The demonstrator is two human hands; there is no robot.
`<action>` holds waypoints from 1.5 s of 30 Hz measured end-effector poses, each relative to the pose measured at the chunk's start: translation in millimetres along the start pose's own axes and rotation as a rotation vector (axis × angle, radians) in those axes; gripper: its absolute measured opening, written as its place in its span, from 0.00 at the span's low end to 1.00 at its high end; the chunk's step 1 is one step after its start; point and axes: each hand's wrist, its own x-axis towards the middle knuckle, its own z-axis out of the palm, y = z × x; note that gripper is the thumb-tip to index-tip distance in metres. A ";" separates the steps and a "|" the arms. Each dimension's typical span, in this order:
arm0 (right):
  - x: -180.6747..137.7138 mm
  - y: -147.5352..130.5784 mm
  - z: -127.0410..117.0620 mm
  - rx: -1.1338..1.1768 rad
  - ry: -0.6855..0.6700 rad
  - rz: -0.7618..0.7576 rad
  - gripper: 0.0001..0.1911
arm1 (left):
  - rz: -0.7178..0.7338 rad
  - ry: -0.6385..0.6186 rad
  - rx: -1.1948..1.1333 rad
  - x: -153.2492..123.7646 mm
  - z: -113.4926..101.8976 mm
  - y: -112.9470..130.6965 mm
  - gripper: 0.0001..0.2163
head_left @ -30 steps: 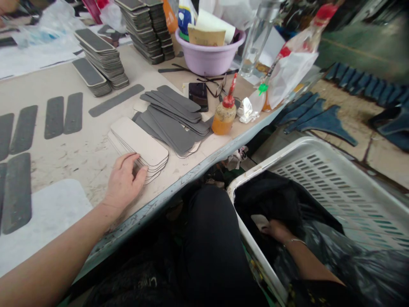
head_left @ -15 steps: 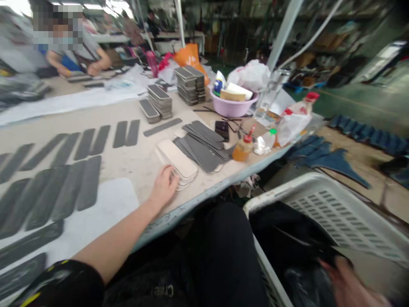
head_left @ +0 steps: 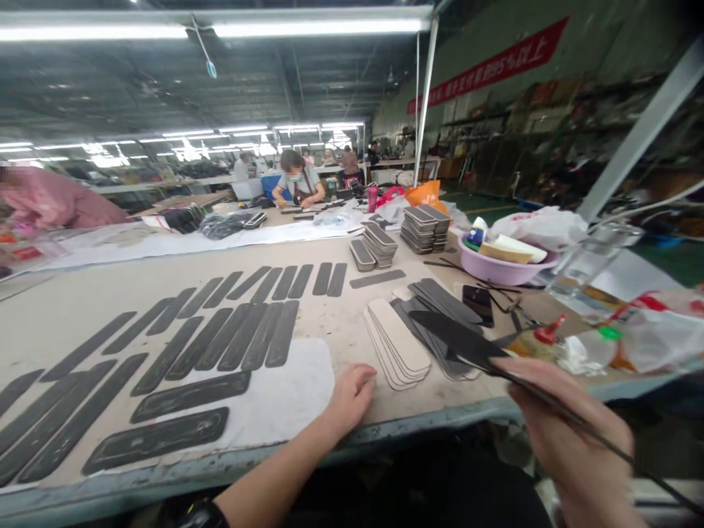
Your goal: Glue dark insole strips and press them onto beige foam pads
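Beyond the right hand, a blue-and-white packet, a white roll and a tan piece are being held in a lilac basin, its floor being hidden by its wall. Just past the same fingers, amber contents are being held in a red-capped bottle, its lower part being covered by the grip. Farther right, a white plastic bag is being cut off by the frame edge. The right hand is being blurred; whether the thin dark line running beneath it belongs to the held piece cannot be told. A black strip is being pinched by the right thumb and fingers, its free end being pointed leftward from the grip, over grey strips. The left hand is being rested, loosely parted, just beside pale pieces, left of the right-hand grip.
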 end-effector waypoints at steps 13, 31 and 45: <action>53.4 130.1 107.6 -0.474 -0.575 -0.259 0.25 | 0.043 0.000 -0.033 -34.0 -20.9 -5.1 0.09; 50.0 84.3 126.1 -0.419 -0.495 -0.697 0.20 | 0.045 -0.001 -0.003 -36.4 -21.5 -3.7 0.08; 43.1 122.0 117.2 -0.942 -0.347 -0.589 0.17 | -0.012 0.023 -0.055 -34.8 -25.1 2.4 0.08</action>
